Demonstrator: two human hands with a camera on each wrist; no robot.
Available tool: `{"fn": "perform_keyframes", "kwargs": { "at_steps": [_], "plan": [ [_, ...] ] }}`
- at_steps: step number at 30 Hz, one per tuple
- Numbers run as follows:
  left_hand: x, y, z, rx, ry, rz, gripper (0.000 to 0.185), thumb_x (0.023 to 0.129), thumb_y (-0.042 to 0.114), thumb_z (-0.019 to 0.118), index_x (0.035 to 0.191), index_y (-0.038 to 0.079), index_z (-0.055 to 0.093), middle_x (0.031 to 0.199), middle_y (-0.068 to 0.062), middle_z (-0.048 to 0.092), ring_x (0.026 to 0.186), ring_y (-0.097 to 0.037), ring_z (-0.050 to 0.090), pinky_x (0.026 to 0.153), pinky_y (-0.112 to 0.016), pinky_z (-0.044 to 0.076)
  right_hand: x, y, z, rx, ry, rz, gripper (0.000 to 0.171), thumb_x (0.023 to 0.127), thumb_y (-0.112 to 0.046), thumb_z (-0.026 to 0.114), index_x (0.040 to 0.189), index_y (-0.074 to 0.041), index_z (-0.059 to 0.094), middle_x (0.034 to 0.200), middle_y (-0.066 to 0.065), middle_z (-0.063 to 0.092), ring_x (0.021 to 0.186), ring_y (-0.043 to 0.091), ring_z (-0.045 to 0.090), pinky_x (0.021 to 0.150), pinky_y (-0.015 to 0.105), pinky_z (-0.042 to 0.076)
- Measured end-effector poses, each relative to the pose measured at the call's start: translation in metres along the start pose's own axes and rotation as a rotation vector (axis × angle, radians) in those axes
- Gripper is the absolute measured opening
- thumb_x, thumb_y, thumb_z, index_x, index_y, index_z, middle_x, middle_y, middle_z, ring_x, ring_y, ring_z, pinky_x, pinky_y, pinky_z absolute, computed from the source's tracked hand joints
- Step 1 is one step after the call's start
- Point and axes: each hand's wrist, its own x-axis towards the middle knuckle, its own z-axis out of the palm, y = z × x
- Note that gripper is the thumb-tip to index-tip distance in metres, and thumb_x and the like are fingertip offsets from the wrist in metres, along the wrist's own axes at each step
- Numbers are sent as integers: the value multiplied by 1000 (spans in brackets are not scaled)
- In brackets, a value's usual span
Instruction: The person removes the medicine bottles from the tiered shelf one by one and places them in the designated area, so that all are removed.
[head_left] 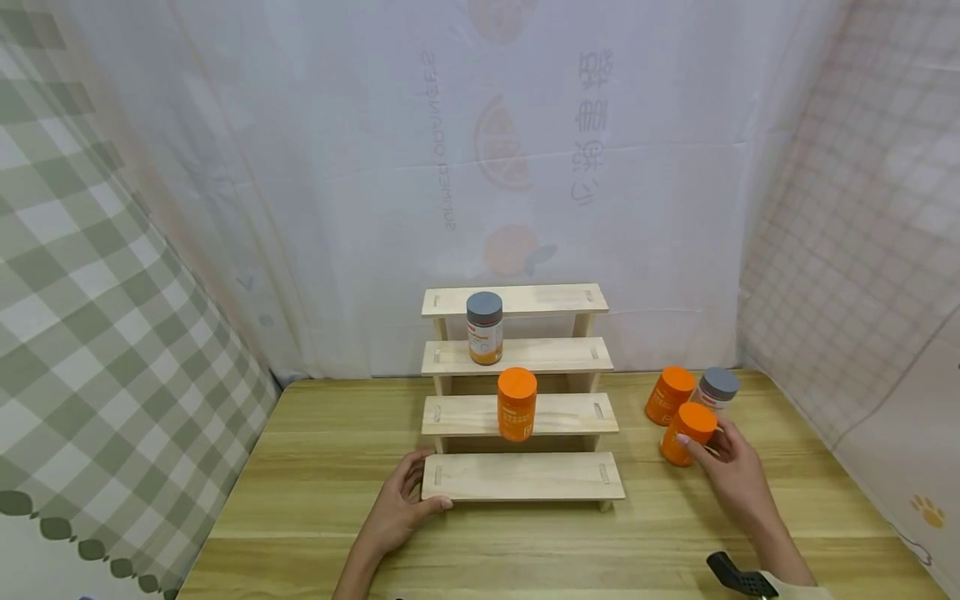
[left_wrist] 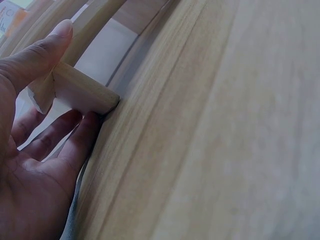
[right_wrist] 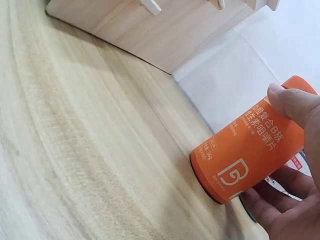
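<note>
My left hand [head_left: 397, 504] grips the left end of the lowest step of a wooden tiered stand [head_left: 521, 477]. In the left wrist view its thumb lies at the step's edge and the fingers [left_wrist: 75, 140] reach behind the end panel. My right hand [head_left: 733, 471] holds an orange supplement bottle [head_left: 687, 433] between thumb and fingers. In the right wrist view that bottle [right_wrist: 250, 140] shows its printed label, its base at the tabletop. Behind it stand another orange bottle [head_left: 670, 396] and a grey-capped bottle [head_left: 717, 387], the latter partly hidden.
On the stand, a grey-capped bottle [head_left: 485, 329] stands on the second step from the top and an orange bottle [head_left: 517, 406] on the step below. The wooden table [head_left: 337, 433] meets a white curtain [head_left: 337, 275] at the back. A checkered cloth [head_left: 112, 250] hangs at left.
</note>
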Motion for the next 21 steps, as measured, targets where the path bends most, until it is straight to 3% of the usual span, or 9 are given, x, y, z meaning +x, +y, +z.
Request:
{"fn": "perform_keyframes", "kwargs": {
  "at_steps": [7, 21],
  "plan": [
    [1, -2, -1, 13, 0, 2, 79, 82, 13, 88, 149, 13, 45, 146, -17, 54, 132, -22, 54, 97, -24, 53, 0, 3, 2, 1, -13, -7, 79, 99, -45, 66, 162, -13, 29, 148, 25, 50, 105, -23, 41, 81, 0, 41],
    [1, -1, -1, -8, -5, -8, 80, 81, 10, 88, 149, 13, 45, 146, -18, 54, 135, -31, 51, 97, -25, 53, -2, 1, -3, -12, -13, -23, 80, 100, -41, 67, 161, -7, 27, 150, 32, 46, 103, -25, 37, 82, -2, 39]
  ]
}}
